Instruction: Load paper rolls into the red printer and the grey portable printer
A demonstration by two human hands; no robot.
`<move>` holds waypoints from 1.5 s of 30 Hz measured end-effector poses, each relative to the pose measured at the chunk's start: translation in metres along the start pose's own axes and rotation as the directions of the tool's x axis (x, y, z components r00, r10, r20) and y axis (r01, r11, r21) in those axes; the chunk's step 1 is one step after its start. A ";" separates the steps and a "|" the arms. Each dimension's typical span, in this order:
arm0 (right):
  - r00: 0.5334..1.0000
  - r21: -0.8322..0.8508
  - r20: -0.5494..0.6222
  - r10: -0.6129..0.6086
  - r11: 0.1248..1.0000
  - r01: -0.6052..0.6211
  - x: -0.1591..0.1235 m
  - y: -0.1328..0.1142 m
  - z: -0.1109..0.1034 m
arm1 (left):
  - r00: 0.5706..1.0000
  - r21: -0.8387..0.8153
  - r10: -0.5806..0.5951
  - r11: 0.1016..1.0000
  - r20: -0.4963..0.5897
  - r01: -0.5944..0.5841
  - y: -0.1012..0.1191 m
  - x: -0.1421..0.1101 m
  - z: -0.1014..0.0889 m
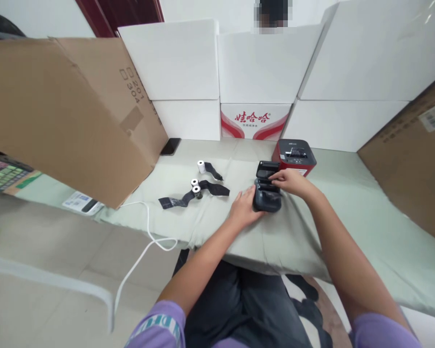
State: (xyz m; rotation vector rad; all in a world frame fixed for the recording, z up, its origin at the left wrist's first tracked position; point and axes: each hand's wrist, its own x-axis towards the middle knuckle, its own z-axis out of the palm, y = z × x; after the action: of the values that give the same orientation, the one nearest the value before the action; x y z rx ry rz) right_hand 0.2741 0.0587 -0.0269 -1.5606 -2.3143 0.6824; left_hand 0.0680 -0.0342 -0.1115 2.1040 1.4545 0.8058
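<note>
Black device's risk: it could twist or slide on the cloth if the right hand [289, 181] presses harder than the left hand [243, 208] braces.
Open lid's risk: the lid [267, 169] could strain at its hinge or drop on the fingertips if knocked.
Dark strips' risk: the nearest of the strips [217, 188], by the left hand, could be dragged or creased by a leftward sweep.
Black device [268, 202]: on the table [348, 193], between back and near edges; right of the left hand, left of and under the right fingertips.
Left hand: curved around the device's left side, holding it.
Right hand: fingertips bunched at the opening; cannot tell whether they pinch anything.
</note>
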 end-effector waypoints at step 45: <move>0.984 0.951 -0.171 -0.045 0.252 0.177 0.108 -0.172 0.091 | 0.989 0.041 -0.033 0.999 0.146 0.027 -0.001 0.007 -0.005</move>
State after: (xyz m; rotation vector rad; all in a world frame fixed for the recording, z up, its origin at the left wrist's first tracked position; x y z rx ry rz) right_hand 0.0525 0.0837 -0.0196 -0.7292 -1.2563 1.5336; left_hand 0.0658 -0.0269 -0.1077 2.1166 1.4313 0.6022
